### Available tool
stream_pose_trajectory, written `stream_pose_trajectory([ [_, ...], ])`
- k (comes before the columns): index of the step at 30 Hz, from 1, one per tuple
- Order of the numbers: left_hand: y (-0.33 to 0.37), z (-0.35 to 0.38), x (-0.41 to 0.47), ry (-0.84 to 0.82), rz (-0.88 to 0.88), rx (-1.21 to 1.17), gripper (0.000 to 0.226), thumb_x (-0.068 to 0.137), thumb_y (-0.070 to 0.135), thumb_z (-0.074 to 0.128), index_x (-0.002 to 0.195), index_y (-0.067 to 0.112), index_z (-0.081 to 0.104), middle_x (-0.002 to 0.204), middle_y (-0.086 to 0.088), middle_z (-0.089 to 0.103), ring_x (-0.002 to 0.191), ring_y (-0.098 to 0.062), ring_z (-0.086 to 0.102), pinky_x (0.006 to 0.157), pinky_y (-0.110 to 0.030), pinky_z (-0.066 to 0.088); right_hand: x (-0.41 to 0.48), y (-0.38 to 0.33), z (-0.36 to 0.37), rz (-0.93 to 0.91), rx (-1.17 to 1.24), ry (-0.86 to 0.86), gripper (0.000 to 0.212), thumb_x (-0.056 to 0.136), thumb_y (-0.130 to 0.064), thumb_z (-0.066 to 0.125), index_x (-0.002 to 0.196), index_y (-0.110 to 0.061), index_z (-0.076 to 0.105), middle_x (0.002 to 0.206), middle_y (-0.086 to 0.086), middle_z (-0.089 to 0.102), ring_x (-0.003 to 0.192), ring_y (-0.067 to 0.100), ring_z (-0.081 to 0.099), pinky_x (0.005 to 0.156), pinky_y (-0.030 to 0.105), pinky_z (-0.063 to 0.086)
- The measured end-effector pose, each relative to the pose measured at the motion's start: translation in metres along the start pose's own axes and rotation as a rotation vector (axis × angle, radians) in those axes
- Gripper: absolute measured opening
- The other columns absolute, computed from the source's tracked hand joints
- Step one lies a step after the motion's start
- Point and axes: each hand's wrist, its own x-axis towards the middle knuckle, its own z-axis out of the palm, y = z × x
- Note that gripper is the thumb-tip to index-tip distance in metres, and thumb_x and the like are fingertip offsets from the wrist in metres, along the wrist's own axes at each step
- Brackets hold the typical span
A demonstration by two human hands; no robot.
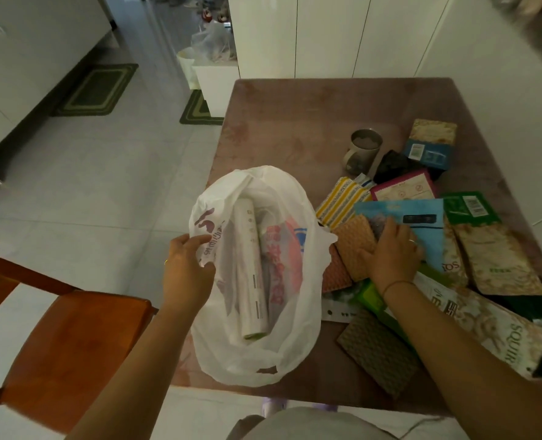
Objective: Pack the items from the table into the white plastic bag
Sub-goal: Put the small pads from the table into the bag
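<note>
The white plastic bag [298, 312] stands open at the table's left front edge. Inside it lie a white roll [251, 268] and a pink printed packet [279, 265]. My left hand [185, 271] pinches the bag's left rim and holds it open. My right hand [390, 252] rests on an orange textured pad [354, 239], its fingers curled around the pad's edge, in a heap of packets to the right of the bag. A light blue pouch [422, 220] lies just beyond that hand.
The pinkish table [295, 122] also holds a mug [363, 150], a yellow striped packet [342, 201], beige and green pouches [498, 262], a brown textured pad [380, 350] and a long Squirrel packet [492, 325]. A wooden chair [66, 344] stands at the left. White cabinets stand behind.
</note>
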Motion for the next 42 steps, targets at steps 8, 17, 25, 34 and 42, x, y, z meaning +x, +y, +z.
stream_pose_trajectory([
  [8,-0.001,-0.002,-0.006,0.017,0.033,-0.049,0.048,0.086,0.003,0.06,0.131,0.012,0.047,0.135,-0.009,0.048,0.115,-0.032,0.053,0.096,-0.046,0.045,0.008,-0.006,-0.033,0.059,0.447,0.056,0.038,0.081,-0.028,0.067,0.105,-0.004,0.051,0.108,0.018,0.058,0.097,0.034,0.057,0.074,0.038,0.043],
  [17,0.004,-0.005,-0.01,0.032,0.058,-0.08,0.047,0.087,0.011,0.061,0.131,0.014,0.047,0.134,-0.008,0.05,0.114,-0.031,0.054,0.097,-0.048,0.046,-0.048,-0.098,-0.073,-0.213,0.919,-0.243,0.028,0.078,-0.037,0.069,0.093,-0.018,0.055,0.08,-0.005,0.058,0.071,0.013,0.057,0.055,0.021,0.045],
  [25,0.006,-0.01,-0.01,0.037,0.079,-0.102,0.048,0.087,0.013,0.061,0.133,0.01,0.047,0.135,-0.011,0.049,0.117,-0.031,0.053,0.096,-0.049,0.047,-0.084,-0.139,-0.018,-0.336,0.678,-0.551,0.056,0.083,-0.031,0.065,0.128,-0.008,0.042,0.116,0.01,0.058,0.102,0.025,0.058,0.084,0.029,0.047],
  [34,0.001,-0.008,-0.007,0.061,0.065,-0.088,0.047,0.087,0.008,0.06,0.132,0.013,0.047,0.136,-0.01,0.048,0.115,-0.032,0.054,0.091,-0.052,0.05,-0.012,-0.035,-0.031,-0.055,0.784,-0.005,0.018,0.091,-0.017,0.055,0.109,-0.014,0.058,0.109,0.005,0.059,0.102,0.02,0.057,0.084,0.026,0.047],
  [42,0.0,-0.002,-0.002,0.062,0.063,-0.058,0.047,0.086,0.011,0.062,0.13,0.015,0.048,0.133,-0.01,0.05,0.113,-0.033,0.056,0.088,-0.052,0.051,-0.016,-0.03,0.022,-0.075,0.482,-0.484,0.057,0.078,-0.037,0.069,0.125,-0.01,0.049,0.125,0.013,0.056,0.117,0.029,0.054,0.096,0.039,0.049],
])
